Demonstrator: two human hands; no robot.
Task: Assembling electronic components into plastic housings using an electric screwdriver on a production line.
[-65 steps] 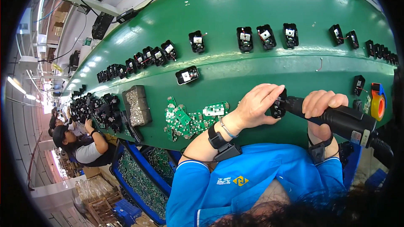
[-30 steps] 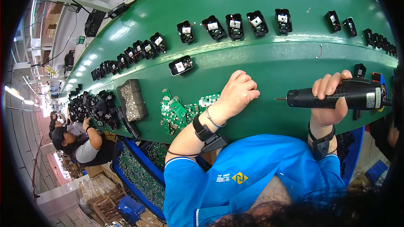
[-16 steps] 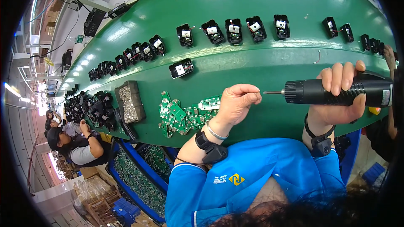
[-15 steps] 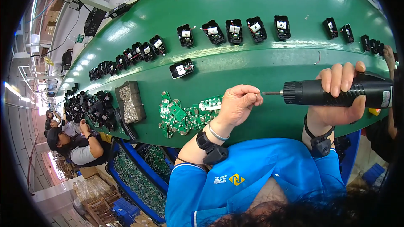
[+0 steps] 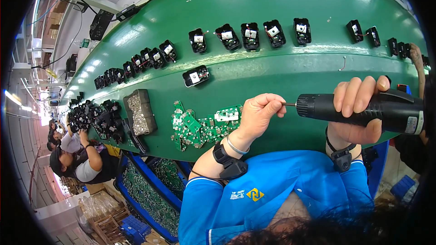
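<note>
Far left: co-worker (image 5: 93,165) at the near edge of the green bench (image 5: 281,72), by a heap (image 5: 97,122) of black parts. Next rightward, a dark tray (image 5: 150,117) of small metal pieces, then a loose pile of green boards (image 5: 196,129) lying just left of the person's left wrist. One open black case (image 5: 196,77) lies on its own beyond the boards; more cases (image 5: 250,37) stand in an uneven row farther back.

Left hand (image 5: 260,115): forearm comes up from the lower edge and slants rightward, wrist strapped, back of hand toward the camera, fingers curled in. Grip: thumb and forefinger closed together, pinching at the tip of the bit (image 5: 290,104). Whether a small part sits between them is hidden. Hand clear of the bench surface, as far as the view shows.

Bit runs roughly level from those fingertips into the nose of the black driver (image 5: 318,106), which lies immediately right of the left-hand pinch, nose pointing left.

Right hand (image 5: 359,111): forearm upright from below, wrist strapped. Grip: closed around the driver's body, fingers over the far side, thumb along the near side; rear end extends right past the hand. A thin loose wire (image 5: 343,63) lies on the bench beyond.
</note>
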